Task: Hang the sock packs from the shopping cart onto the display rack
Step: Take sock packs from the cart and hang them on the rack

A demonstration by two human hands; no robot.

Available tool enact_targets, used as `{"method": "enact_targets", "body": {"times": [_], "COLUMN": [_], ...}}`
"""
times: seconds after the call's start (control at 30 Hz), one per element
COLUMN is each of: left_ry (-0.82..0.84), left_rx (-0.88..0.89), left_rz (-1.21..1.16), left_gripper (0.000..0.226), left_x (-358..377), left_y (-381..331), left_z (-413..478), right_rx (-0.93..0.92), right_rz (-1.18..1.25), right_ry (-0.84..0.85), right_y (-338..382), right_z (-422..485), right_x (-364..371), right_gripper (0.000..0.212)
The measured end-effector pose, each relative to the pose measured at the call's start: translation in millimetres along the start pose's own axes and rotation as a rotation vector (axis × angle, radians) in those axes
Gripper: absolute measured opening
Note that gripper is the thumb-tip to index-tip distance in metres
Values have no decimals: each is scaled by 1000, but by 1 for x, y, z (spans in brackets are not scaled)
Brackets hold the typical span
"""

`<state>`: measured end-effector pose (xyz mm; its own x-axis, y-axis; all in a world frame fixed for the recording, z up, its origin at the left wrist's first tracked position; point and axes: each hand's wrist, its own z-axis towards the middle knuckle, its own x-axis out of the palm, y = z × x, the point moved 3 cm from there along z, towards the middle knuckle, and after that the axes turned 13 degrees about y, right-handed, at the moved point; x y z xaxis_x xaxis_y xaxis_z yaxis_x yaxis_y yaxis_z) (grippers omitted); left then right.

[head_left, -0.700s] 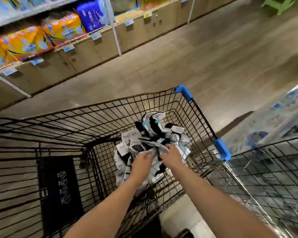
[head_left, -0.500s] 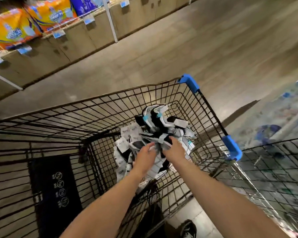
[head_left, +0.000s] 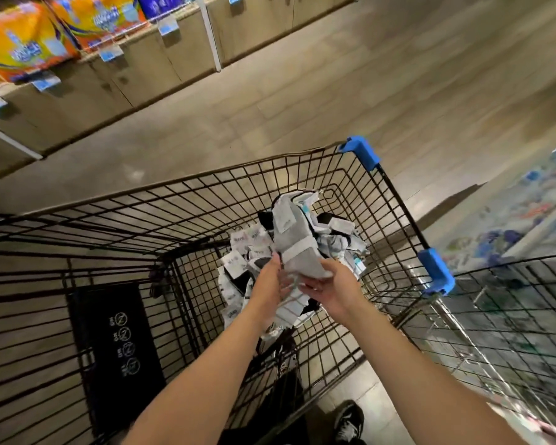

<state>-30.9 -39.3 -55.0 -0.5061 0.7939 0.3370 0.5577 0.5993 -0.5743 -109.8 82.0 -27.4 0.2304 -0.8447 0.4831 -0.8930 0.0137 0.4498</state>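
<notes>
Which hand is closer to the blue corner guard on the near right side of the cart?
Right. The right hand is on the grey sock pack, left of the guard. The left hand is farther left.

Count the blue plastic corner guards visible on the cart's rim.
2. One blue corner guard caps the far right corner of the shopping cart; the other blue guard sits nearer along the right rim. Any on the left side are out of view.

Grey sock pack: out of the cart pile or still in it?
Partly out. The grey sock pack stands raised above the pile, held at its lower end between left hand and right hand, still inside the cart.
</notes>
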Motion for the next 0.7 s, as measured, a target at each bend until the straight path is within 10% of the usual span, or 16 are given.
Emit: {"method": "enact_targets", "body": {"times": [0.23, 0.7], "left_ry": [6, 75], "left_rx": [34, 65], "left_rz": [-86, 235], "left_gripper": [51, 53], "left_x": [12, 8], "left_y": [-13, 2], "left_z": [-28, -51], "right_rx": [180, -81], "right_rz": [-427, -572], "right_ry": [-41, -26], "right_y": [-4, 7], "right_z": [-41, -37], "right_x": [8, 17], "right_gripper": [21, 41]}}
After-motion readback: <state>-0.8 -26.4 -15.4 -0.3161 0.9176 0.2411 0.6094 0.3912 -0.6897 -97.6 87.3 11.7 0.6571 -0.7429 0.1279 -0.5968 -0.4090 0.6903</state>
